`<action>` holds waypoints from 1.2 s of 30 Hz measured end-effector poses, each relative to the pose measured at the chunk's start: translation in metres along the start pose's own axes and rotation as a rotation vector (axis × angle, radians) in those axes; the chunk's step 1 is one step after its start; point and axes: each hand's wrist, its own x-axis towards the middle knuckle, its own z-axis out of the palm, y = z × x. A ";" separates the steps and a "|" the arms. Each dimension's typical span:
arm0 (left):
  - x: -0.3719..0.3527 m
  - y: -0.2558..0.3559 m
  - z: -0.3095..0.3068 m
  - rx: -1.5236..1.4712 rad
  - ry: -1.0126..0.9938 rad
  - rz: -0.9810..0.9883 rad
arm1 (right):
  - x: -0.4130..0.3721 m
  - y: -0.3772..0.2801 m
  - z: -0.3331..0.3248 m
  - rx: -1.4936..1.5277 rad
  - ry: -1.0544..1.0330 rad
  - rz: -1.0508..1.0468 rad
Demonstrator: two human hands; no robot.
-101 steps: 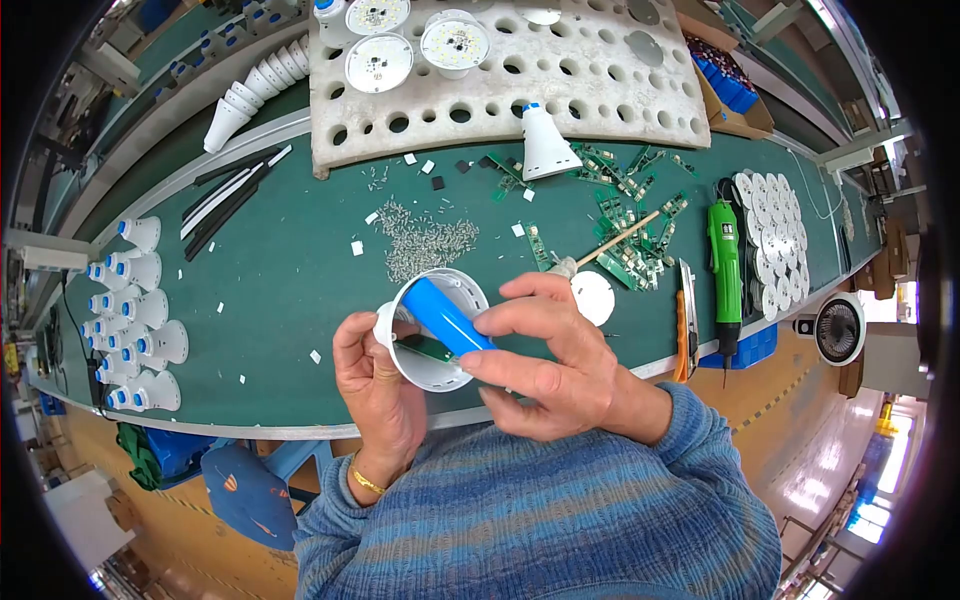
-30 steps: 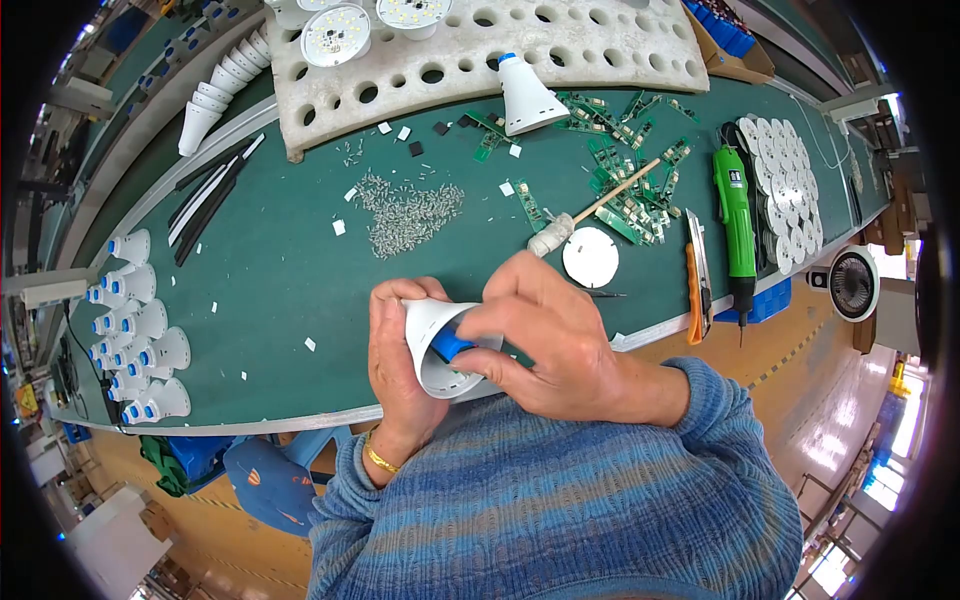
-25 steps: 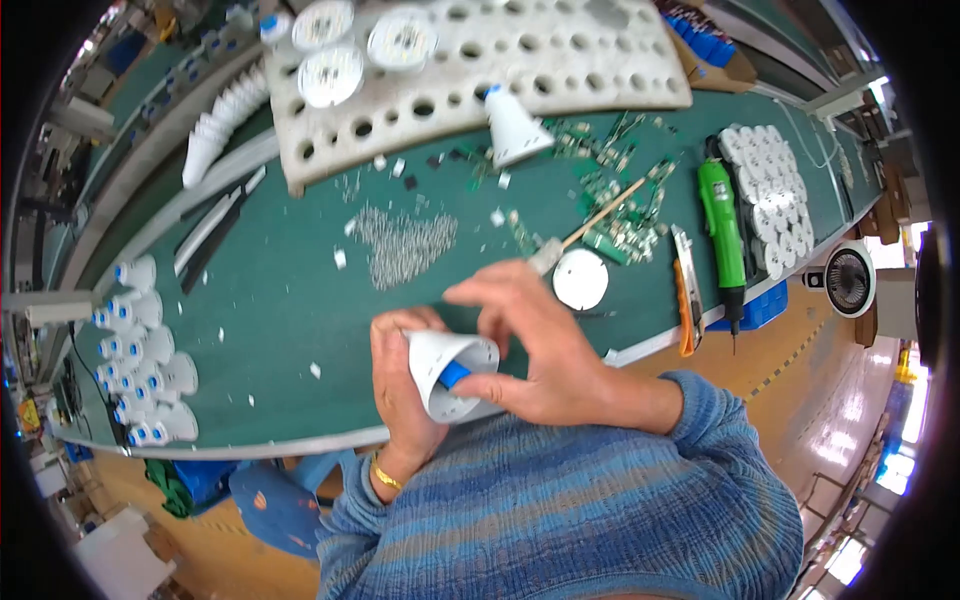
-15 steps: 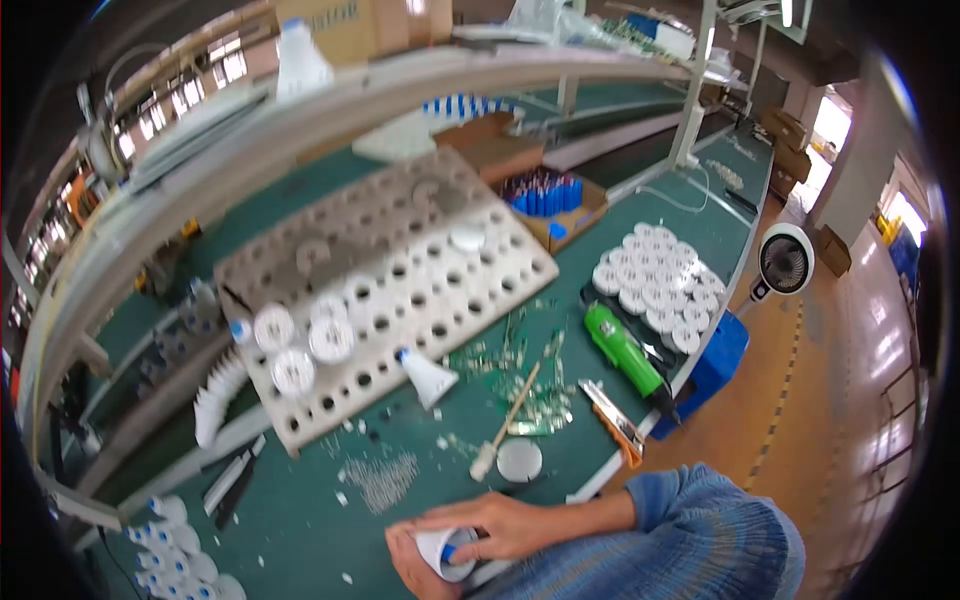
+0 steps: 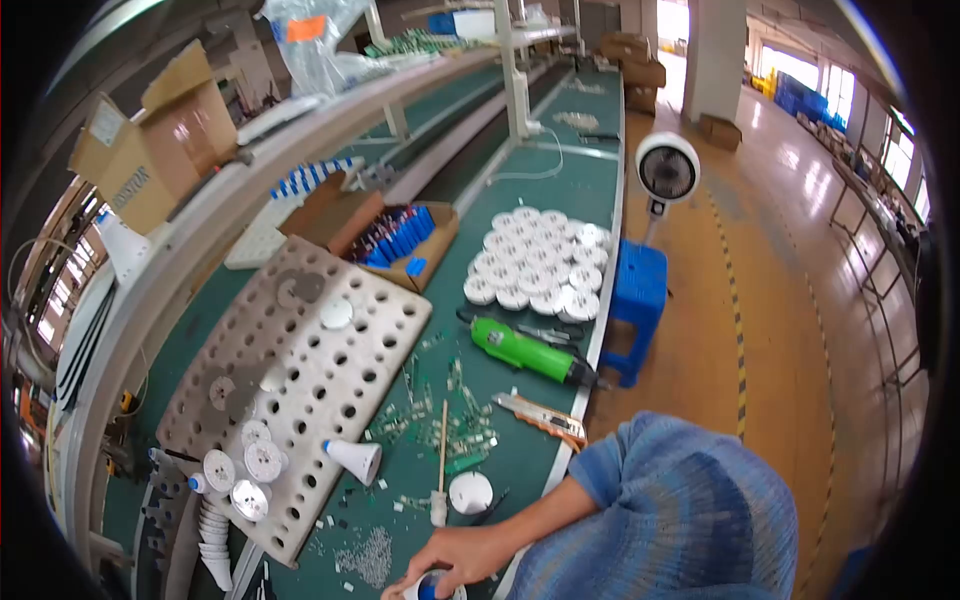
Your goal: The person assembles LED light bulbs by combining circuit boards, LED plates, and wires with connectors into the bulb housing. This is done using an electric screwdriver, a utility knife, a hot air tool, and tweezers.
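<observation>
At the bottom edge, my right hand [image 5: 462,556] is closed around a white cone-shaped plastic housing [image 5: 458,592], whose open end faces up. Its thumb reaches to something blue inside the rim; most of the housing is cut off by the frame. My left hand cannot be made out at that edge. Close by lie a round white disc [image 5: 471,493], a wooden-handled brush [image 5: 439,505] and a pile of tiny pale parts [image 5: 368,556]. A white cone with a blue tip [image 5: 353,460] lies on its side at the edge of the holed board.
A pale board with holes [image 5: 335,385] carries several white discs. Small green circuit boards [image 5: 465,445], an orange cutter [image 5: 540,415] and a green electric screwdriver [image 5: 525,350] lie rightward. Behind them are grouped white round pieces [image 5: 540,262] and a carton of blue parts [image 5: 440,245].
The view has swung to the right, so the bench items sit further left. The hands and housing have dropped toward the bottom edge, and my left hand has gone from sight.
</observation>
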 end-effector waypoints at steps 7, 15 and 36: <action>0.002 0.034 0.016 -0.135 0.283 -0.333 | 0.012 0.024 0.017 -0.052 0.156 -0.268; 0.010 0.037 0.015 0.097 0.192 -0.349 | 0.009 0.019 0.011 -0.176 0.134 -0.208; 0.018 0.069 0.029 -0.632 0.367 -0.477 | 0.011 0.010 0.008 -0.066 -0.008 0.050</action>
